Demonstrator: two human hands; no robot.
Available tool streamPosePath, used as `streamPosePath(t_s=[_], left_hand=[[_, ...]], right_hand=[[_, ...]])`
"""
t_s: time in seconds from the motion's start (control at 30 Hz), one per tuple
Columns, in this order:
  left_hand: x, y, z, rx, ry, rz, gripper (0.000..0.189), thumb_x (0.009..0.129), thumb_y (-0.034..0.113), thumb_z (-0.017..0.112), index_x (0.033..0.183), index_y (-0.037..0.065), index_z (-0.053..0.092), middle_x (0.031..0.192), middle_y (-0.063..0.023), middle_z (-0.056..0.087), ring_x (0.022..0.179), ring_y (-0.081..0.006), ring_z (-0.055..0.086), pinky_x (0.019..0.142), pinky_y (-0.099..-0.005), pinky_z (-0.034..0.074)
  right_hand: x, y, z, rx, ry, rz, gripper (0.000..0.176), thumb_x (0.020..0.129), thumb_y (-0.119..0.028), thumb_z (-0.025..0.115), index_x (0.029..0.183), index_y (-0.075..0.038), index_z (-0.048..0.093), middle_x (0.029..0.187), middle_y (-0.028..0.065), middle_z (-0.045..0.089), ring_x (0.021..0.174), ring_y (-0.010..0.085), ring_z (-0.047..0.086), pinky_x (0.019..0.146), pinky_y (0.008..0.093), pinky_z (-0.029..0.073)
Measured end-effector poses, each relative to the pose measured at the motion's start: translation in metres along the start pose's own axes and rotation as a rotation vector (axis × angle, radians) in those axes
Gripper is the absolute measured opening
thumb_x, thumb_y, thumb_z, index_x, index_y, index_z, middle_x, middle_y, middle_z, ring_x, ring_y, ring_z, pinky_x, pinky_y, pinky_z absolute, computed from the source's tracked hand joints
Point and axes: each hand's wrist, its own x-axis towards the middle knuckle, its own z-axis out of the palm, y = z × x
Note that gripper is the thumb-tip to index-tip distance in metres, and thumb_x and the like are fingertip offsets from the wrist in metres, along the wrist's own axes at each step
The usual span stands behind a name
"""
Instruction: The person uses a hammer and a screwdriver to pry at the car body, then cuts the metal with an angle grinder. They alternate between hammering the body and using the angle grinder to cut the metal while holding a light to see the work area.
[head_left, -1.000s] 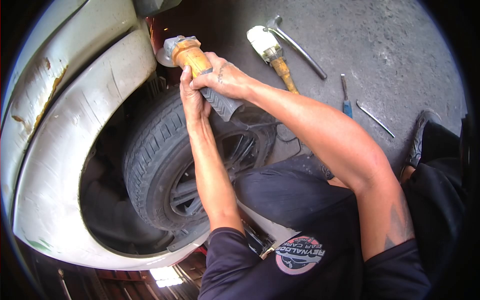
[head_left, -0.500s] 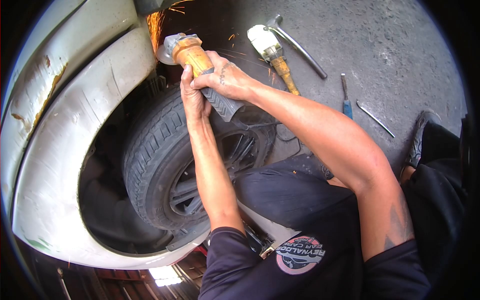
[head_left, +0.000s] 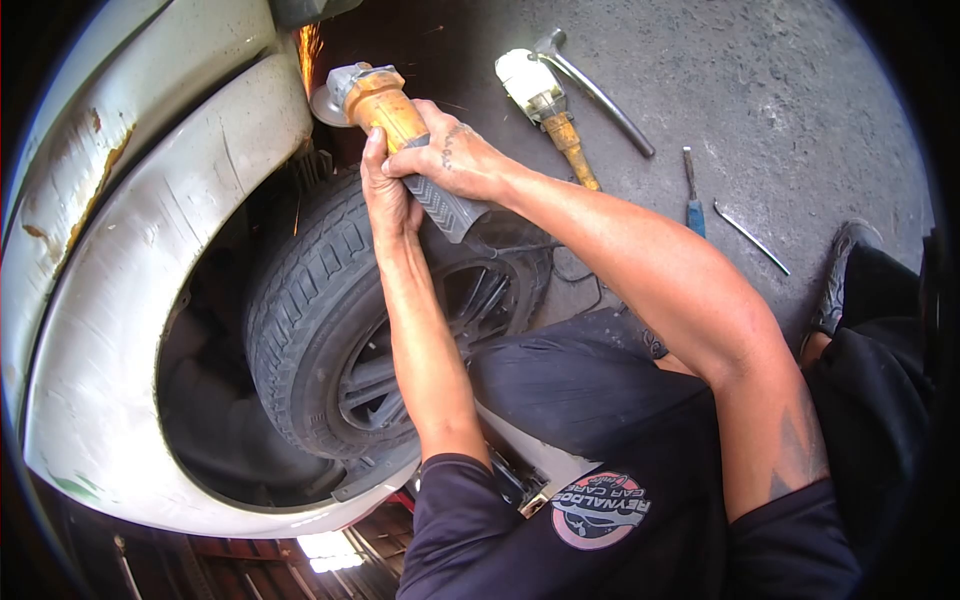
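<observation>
Both my hands are wrapped round a yellow and grey angle grinder (head_left: 385, 108). My left hand (head_left: 388, 190) grips its body from below and the left side, with the thumb up along it. My right hand (head_left: 455, 155) closes round the body from the right. The grinder's disc (head_left: 328, 106) is beside the edge of the scraped, pale car fender (head_left: 180, 190), and orange sparks (head_left: 309, 55) fly above it. Where the disc touches is hidden behind the edge.
Below the grinder is a wheel with a black tire (head_left: 310, 330). On the grey floor lie a white and yellow power tool (head_left: 540, 95), a metal bar (head_left: 605, 100), a blue-handled screwdriver (head_left: 694, 200) and a thin metal rod (head_left: 752, 238). A shoe (head_left: 845, 270) is at the right.
The spark stream is smaller, and a few sparks now fall near the tire. The grinder and both my hands have hardly moved.
</observation>
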Motion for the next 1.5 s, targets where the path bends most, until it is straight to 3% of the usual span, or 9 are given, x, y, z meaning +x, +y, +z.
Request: streamPosePath(t_s=[0.87, 0.93, 0.97, 1.07, 1.13, 1.5], left_hand=[[0.002, -0.002, -0.001, -0.021, 0.034, 0.008, 0.069, 0.098, 0.05, 0.069, 0.14, -0.001, 0.053, 0.122, -0.0162, 0.068, 0.108, -0.0265, 0.071, 0.098, -0.043, 0.058], [0.002, -0.002, -0.002, -0.008, 0.033, -0.002, 0.068, 0.098, 0.05, 0.069, 0.14, -0.001, 0.053, 0.122, -0.0162, 0.068, 0.108, -0.0266, 0.071, 0.099, -0.0431, 0.058], [0.002, -0.002, -0.001, -0.008, 0.034, -0.003, 0.068, 0.098, 0.05, 0.069, 0.14, -0.001, 0.053, 0.122, -0.0162, 0.068, 0.108, -0.0266, 0.071, 0.099, -0.0431, 0.058], [0.002, -0.001, 0.0, -0.012, 0.031, -0.005, 0.068, 0.098, 0.05, 0.068, 0.14, -0.001, 0.052, 0.122, -0.0159, 0.068, 0.108, -0.0265, 0.071, 0.099, -0.0431, 0.058], [0.002, -0.001, 0.002, -0.017, 0.038, 0.013, 0.067, 0.099, 0.049, 0.068, 0.14, -0.001, 0.053, 0.121, -0.0156, 0.068, 0.108, -0.0263, 0.071, 0.098, -0.043, 0.058], [0.001, -0.002, -0.001, -0.026, 0.007, -0.003, 0.066, 0.099, 0.049, 0.067, 0.141, 0.0, 0.053, 0.122, -0.0155, 0.068, 0.108, -0.026, 0.071, 0.099, -0.0426, 0.058]], right_hand=[[0.004, -0.001, -0.001, -0.017, -0.03, 0.015, 0.089, 0.073, -0.046, 0.08, 0.137, 0.006, 0.048, 0.124, 0.0321, 0.066, 0.118, 0.0445, 0.066, 0.099, 0.0441, 0.052], [0.002, -0.002, -0.002, -0.009, -0.036, 0.065, 0.083, 0.078, -0.04, 0.08, 0.142, 0.005, 0.051, 0.13, 0.025, 0.063, 0.122, 0.0343, 0.063, 0.103, 0.0398, 0.048], [0.001, -0.004, -0.002, -0.008, -0.036, 0.066, 0.083, 0.078, -0.04, 0.08, 0.142, 0.005, 0.051, 0.13, 0.025, 0.063, 0.122, 0.0343, 0.063, 0.103, 0.0398, 0.048], [0.001, -0.004, -0.003, -0.016, -0.054, 0.071, 0.086, 0.077, -0.04, 0.08, 0.143, 0.005, 0.049, 0.13, 0.0251, 0.064, 0.122, 0.0348, 0.063, 0.103, 0.04, 0.048], [0.003, -0.002, -0.001, -0.009, -0.008, 0.01, 0.087, 0.072, -0.044, 0.08, 0.136, 0.005, 0.049, 0.122, 0.0322, 0.067, 0.116, 0.0448, 0.067, 0.099, 0.044, 0.052], [0.001, 0.0, 0.0, -0.02, -0.008, -0.01, 0.089, 0.072, -0.044, 0.078, 0.139, 0.005, 0.047, 0.124, 0.033, 0.066, 0.116, 0.0455, 0.067, 0.099, 0.0443, 0.052]])
